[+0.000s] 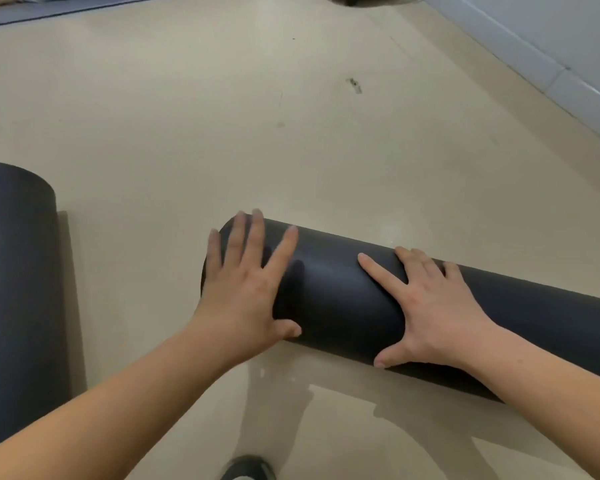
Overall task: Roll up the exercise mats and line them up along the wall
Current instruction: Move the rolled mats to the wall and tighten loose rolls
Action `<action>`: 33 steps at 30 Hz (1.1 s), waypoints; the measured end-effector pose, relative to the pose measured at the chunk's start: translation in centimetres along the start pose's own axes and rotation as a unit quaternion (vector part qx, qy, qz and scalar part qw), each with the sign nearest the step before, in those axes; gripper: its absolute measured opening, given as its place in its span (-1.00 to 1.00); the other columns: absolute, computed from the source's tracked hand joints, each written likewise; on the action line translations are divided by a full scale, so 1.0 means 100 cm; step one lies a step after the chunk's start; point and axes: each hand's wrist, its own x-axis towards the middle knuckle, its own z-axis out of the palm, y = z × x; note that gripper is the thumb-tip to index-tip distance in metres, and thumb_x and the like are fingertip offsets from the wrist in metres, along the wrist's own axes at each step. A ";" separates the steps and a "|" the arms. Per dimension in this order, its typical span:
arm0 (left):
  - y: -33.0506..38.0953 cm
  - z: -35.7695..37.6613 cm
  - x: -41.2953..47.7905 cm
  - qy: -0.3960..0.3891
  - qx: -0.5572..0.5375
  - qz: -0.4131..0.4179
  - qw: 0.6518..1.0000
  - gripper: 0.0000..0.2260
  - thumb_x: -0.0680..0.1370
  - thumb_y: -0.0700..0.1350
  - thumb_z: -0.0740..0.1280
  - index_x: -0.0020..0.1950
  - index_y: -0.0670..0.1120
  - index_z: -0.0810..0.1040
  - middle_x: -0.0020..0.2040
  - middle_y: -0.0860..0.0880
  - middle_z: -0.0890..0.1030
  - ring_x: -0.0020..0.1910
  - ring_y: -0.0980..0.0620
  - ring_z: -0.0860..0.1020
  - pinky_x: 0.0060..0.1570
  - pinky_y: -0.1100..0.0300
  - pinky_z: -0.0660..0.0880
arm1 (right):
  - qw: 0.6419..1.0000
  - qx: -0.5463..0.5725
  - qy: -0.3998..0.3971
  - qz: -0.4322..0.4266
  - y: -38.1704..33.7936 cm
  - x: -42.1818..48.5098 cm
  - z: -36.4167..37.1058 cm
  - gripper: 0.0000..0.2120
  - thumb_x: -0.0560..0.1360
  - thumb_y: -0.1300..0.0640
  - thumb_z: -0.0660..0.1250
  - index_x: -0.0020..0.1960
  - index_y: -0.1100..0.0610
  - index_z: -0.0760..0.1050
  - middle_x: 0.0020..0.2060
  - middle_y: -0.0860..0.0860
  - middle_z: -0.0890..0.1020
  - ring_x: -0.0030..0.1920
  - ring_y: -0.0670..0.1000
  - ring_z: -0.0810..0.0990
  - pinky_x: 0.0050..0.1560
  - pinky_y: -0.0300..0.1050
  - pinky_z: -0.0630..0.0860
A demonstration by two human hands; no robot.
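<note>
- Left hand (246,289), right hand (430,306) spread flat on rolled mat (340,299)
- Bare floor (222,133) beyond it to the wall (568,46)
- Second roll (14,289) well left of it

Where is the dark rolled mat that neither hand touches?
Head view: the untouched dark grey rolled mat lies on the beige floor at the left edge, left of the left hand, apart from the dark roll that hand presses.

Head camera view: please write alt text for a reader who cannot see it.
The left hand and the right hand rest palm-down on a dark rolled mat lying on a beige floor. A second rolled mat lies at the left, and a pale wall runs along the upper right.
</note>
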 end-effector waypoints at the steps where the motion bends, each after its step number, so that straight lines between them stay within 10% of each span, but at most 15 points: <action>1: 0.014 0.003 0.001 -0.012 0.008 0.051 0.999 0.14 0.47 0.37 0.46 0.63 0.19 -0.41 0.71 -0.12 -0.27 0.67 -0.22 -0.33 0.63 -0.27 -0.18 | 1.000 0.003 -0.020 -0.009 0.006 0.001 -0.006 0.40 0.12 -0.62 0.43 0.47 -0.37 -0.60 0.66 0.11 -0.15 0.66 0.21 -0.12 0.60 0.30 0.03; 6: 0.040 0.021 0.025 -0.020 0.092 0.076 0.993 0.04 0.51 0.24 0.49 0.61 0.17 -0.31 0.65 -0.22 -0.08 0.65 -0.32 -0.10 0.59 -0.29 -0.02 | 0.993 0.023 -0.112 0.021 0.049 -0.003 -0.031 0.50 0.04 -0.51 0.58 0.44 -0.44 -0.59 0.66 0.06 -0.05 0.64 0.19 0.02 0.54 0.25 0.24; 15: 0.021 0.018 0.111 0.073 0.094 0.146 0.982 -0.10 0.51 0.19 0.50 0.65 0.10 -0.02 0.62 -0.16 0.16 0.60 -0.24 0.13 0.51 -0.24 0.18 | 0.994 0.011 -0.033 0.103 0.059 0.006 -0.017 0.55 0.02 -0.61 0.46 0.50 -0.23 -0.64 0.58 0.19 0.12 0.56 0.21 0.20 0.51 0.17 0.30; 19: 0.031 0.029 0.130 0.124 -0.097 0.022 0.987 -0.49 0.56 0.06 0.50 0.42 0.03 0.37 0.41 -0.07 0.39 0.30 -0.13 0.44 0.29 -0.02 0.47 | 0.982 0.048 0.011 0.184 0.056 0.019 -0.017 0.48 0.06 -0.52 0.50 0.56 -0.23 -0.51 0.48 0.14 0.27 0.46 0.18 0.33 0.35 0.13 0.46; 22: 0.057 0.061 0.093 0.001 -0.464 -0.137 0.875 -0.62 0.61 0.03 0.45 0.35 0.08 0.39 0.35 0.02 0.45 0.14 0.01 0.56 0.14 0.08 0.57 | 0.978 0.034 0.021 0.206 0.052 0.022 -0.012 0.43 0.13 -0.50 0.50 0.57 -0.23 -0.49 0.50 0.12 0.26 0.49 0.16 0.31 0.40 0.11 0.42; 27: 0.116 0.078 0.064 -0.190 -0.733 -0.197 0.623 -0.18 0.63 0.04 0.44 0.73 0.14 -0.02 0.53 0.08 0.43 0.42 0.06 0.50 0.46 0.04 0.43 | 0.979 0.010 0.031 0.204 0.066 0.039 -0.022 0.38 0.17 -0.46 0.53 0.60 -0.23 -0.39 0.48 0.09 0.33 0.45 0.14 0.37 0.37 0.11 0.45; 33: 0.127 0.069 0.140 -0.232 -0.784 -0.193 0.543 -0.24 0.57 0.21 0.46 0.66 0.05 0.19 0.49 0.05 0.48 0.42 -0.04 0.50 0.37 -0.11 0.54 | 0.979 -0.046 0.066 0.187 0.088 0.077 -0.036 0.37 0.22 -0.41 0.57 0.63 -0.20 -0.35 0.54 0.15 0.24 0.51 0.20 0.28 0.49 0.20 0.32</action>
